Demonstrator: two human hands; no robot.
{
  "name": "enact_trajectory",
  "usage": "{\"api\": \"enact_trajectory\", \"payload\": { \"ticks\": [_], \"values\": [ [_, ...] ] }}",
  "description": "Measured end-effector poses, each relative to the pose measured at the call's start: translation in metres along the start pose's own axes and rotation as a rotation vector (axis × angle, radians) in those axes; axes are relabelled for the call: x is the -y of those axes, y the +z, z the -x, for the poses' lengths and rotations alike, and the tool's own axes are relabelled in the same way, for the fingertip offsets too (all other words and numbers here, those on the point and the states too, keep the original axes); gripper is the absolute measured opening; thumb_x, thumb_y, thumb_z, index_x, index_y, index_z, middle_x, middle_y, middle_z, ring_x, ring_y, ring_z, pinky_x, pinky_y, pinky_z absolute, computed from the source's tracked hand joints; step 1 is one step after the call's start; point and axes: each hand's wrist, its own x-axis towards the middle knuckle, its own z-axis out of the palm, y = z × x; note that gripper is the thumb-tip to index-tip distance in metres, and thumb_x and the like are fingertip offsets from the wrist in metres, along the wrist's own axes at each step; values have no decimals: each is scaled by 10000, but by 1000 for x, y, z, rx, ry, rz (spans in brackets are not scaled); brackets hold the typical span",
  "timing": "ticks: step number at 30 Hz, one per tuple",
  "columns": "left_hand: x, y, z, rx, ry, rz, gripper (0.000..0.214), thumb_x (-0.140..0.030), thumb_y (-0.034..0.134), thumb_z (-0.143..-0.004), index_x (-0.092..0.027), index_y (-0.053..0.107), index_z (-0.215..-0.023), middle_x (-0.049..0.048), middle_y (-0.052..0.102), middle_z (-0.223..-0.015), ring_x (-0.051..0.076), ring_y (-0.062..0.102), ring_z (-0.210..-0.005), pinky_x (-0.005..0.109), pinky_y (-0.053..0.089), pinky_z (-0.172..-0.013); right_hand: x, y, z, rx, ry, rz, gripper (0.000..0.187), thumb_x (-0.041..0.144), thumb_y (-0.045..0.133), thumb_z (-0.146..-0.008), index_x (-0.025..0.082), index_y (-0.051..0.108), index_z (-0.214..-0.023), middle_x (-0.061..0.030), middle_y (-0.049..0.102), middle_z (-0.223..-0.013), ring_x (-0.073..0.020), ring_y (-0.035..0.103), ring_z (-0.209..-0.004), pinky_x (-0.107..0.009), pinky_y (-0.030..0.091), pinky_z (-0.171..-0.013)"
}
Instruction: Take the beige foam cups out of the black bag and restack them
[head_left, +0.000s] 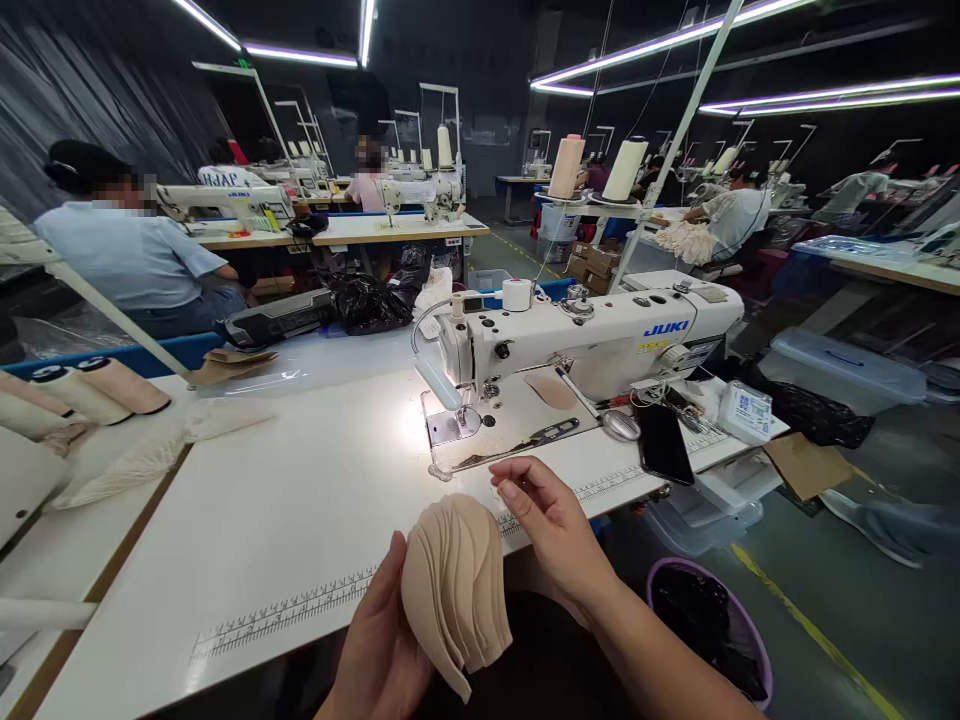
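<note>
The left hand, its fingers mostly hidden, has its thumb against a stack of beige pads held at the table's near edge; the right hand curls just beside, whether pinching anything I can't tell; beyond stands a sewing machine, a phone before it.
</note>
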Motion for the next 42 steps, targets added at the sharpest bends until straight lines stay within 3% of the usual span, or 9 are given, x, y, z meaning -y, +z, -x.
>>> {"api": "enact_trajectory", "payload": {
  "ticks": [6,10,12,15,18,25,29,34,42],
  "values": [
    [6,15,-5,-53,-100,125,426,-396,561,-1023,-86,770,-1226,178,775,-1223,369,611,-1349,505,414,-1217,-22,14,19,126,180,-296,469,639,502,-1030,347,628,-1376,-43,583,-1473,-281,519,-1348,-459,370,-1167],
    [9,8,-8,-20,-149,95,456,-409,552,-1027,-84,735,-1290,181,770,-1238,372,613,-1345,519,413,-1214,-18,13,20,207,105,-260,484,643,457,-1049,383,576,-1440,-9,513,-1555,-247,394,-1469,-425,291,-1229],
    [7,-4,-11,67,-146,53,470,-426,543,-1033,-90,731,-1303,186,760,-1263,378,613,-1345,525,413,-1213,-16,6,17,164,64,-163,473,641,486,-1042,374,574,-1423,-23,548,-1483,-232,425,-1424,-403,301,-1207],
    [3,-19,-15,203,-69,4,492,-454,539,-1035,-102,723,-1325,189,756,-1274,380,618,-1338,519,418,-1209,-17,-3,14,21,72,-52,442,644,574,-1001,318,591,-1299,-25,591,-1126,-200,549,-1067,-370,421,-1003],
    [1,-21,-16,199,-39,-21,449,-413,549,-1036,-121,726,-1327,177,754,-1283,371,627,-1330,506,422,-1206,-18,-6,15,46,97,-15,434,623,635,-970,270,576,-1216,14,515,-910,-170,487,-847,-338,420,-836],
    [2,-13,-12,103,-8,-51,440,-323,588,-1026,-164,648,-1431,154,731,-1342,354,626,-1337,495,439,-1199,2,-16,6,104,114,56,294,442,694,-938,222,623,-1119,27,542,-831,-164,511,-810,-318,405,-767],
    [5,-20,-15,137,-27,-45,425,-363,562,-1039,-173,674,-1401,153,729,-1348,352,604,-1364,503,402,-1230,25,-29,-9,263,72,188,137,313,679,-937,218,664,-1034,35,552,-815,-149,502,-790,-302,402,-736],
    [12,-26,-21,218,21,-74,505,-500,537,-1033,-179,685,-1393,155,739,-1327,352,619,-1348,508,357,-1255,29,-16,-23,421,49,208,84,266,705,-919,213,669,-972,34,617,-840,-139,552,-783,-288,426,-715],
    [-2,-23,-20,340,38,-31,583,-570,511,-1022,-118,736,-1315,180,769,-1248,349,666,-1288,490,351,-1255,7,-13,-10,128,2,107,203,424,645,-988,223,664,-998,5,599,-876,-161,545,-840,-308,432,-782]
  ]
}}
